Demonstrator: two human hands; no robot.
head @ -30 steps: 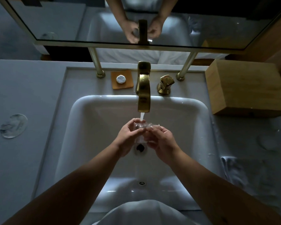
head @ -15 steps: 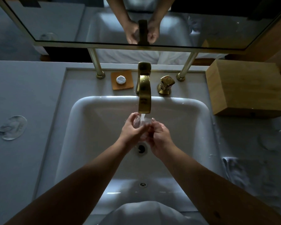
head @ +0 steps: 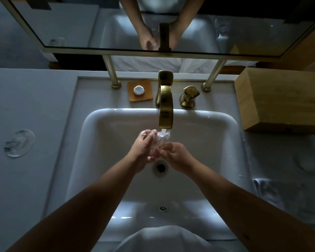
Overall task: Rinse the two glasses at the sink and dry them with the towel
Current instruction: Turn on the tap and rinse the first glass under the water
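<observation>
While both hands grip it, left hand (head: 144, 148) curled round one side and right hand (head: 175, 153) pinching the other, the glass (head: 158, 142) sits under the stream just beyond the grip.

Risk: wet glass may slip into the sink (head: 102, 142) and crack.

Second glass (head: 19, 142): tabletop, far left of the grip.

Towel (head: 273, 193): right.

Faucet (head: 165, 106): beyond.

Writing: none legible.

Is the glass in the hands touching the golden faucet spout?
Apart. The head view shows the glass below the faucet spout, with the water stream visible between them.
</observation>
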